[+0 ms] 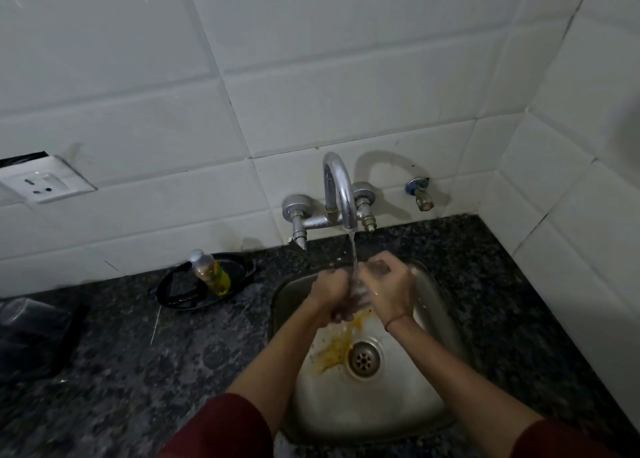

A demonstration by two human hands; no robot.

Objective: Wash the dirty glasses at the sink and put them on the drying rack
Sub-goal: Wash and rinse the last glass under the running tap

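Note:
A clear glass (360, 293) is held over the steel sink (429, 322), under water running from the chrome tap (341, 191). My left hand (330, 293) grips it from the left with curled fingers. From the right, my right hand (389, 289) curls round its upper part. The glass is mostly hidden between both hands. Orange-yellow residue (337, 348) is smeared on the sink floor beside the drain (363, 359).
A dish-soap bottle (211, 272) stands on a black pan (194, 293) left of the sink on the dark granite counter (138, 371). A dark object (34, 336) lies at the far left. A wall socket (45, 182) and a small valve (420, 194) sit on the tiled wall.

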